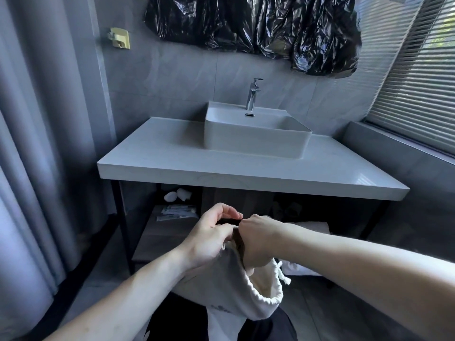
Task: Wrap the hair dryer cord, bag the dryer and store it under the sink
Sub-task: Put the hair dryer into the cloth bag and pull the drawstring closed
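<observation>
Bagging step in hand, by the look of it. Left hand (209,236) and right hand (256,239) met at lower centre of the frame, in front of the vanity countertop (246,166), both pinched shut on something dark (229,221) spanning the gap between them: a black strap or cord, or a part of the dryer, impossible to tell which. Hair dryer itself not plainly seen; probably hidden behind the hands or already partway inside the bag. White drawstring bag (236,289) hung below the hands, mouth open and turned toward lower right, drawstring cord (282,275) dangling at its right edge. Bag's upper rim caught under the left hand's fingers, so that hand seemingly held both cloth and the dark piece.

Next move, judged from this: lower the dark piece fully through the mouth, then free one hand to pull the drawstring closed. Called for: keeping the rim spread while the load drops, and no snagging on the gathered hem.

Both forearms reached in from the bottom corners, converging; wrists slightly bent, knuckles up, thumbs and forefingers pressed together at the top. Right hand's lower fingers curled down into the bag's mouth.

Open shelf (157,238) under the counter, centre left, waiting as the storage spot, a few small packets already on it.
</observation>
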Demonstrator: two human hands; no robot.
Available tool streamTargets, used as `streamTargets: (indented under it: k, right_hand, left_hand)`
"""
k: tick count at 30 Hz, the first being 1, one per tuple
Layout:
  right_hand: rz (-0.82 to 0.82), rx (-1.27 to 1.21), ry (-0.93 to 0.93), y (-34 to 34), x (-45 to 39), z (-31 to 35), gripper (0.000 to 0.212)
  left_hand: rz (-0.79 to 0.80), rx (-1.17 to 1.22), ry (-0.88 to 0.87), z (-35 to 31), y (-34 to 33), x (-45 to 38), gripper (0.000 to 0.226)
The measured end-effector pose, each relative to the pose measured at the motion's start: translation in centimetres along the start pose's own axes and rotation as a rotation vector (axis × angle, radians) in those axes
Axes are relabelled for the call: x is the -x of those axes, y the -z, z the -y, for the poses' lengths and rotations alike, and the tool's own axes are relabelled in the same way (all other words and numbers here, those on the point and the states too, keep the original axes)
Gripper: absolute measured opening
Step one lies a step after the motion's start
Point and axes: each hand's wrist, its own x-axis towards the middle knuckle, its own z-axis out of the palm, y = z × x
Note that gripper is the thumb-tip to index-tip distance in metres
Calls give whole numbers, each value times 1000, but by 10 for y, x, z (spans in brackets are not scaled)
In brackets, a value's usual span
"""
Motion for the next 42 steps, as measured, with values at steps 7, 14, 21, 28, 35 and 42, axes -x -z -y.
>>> streamTargets:
  k: [7,14,21,28,35,42]
  right_hand:
    - [-25,50,-40,-5,-2,5,49]
    - [249,-170,-101,7,7,9,34]
    - [395,-444,-88,10,8,3,15]
    - [238,-595,-138,3,-1,-1,14]
    - [136,-605,-137,-12,-4,-6,15]
    - [83,-845,155,-43,20,-4,21]
  left_hand:
    - [-5,47,43,-4,5,6,37]
    - [46,-54,22,0,4,13,33]
    - [75,-49,12,-1,6,22,26]
    - [108,-16,-14,-7,7,26,32]
    - [34,3,-29,0,9,27,36]
    - [-14,69,-30,-1,21,22,37]
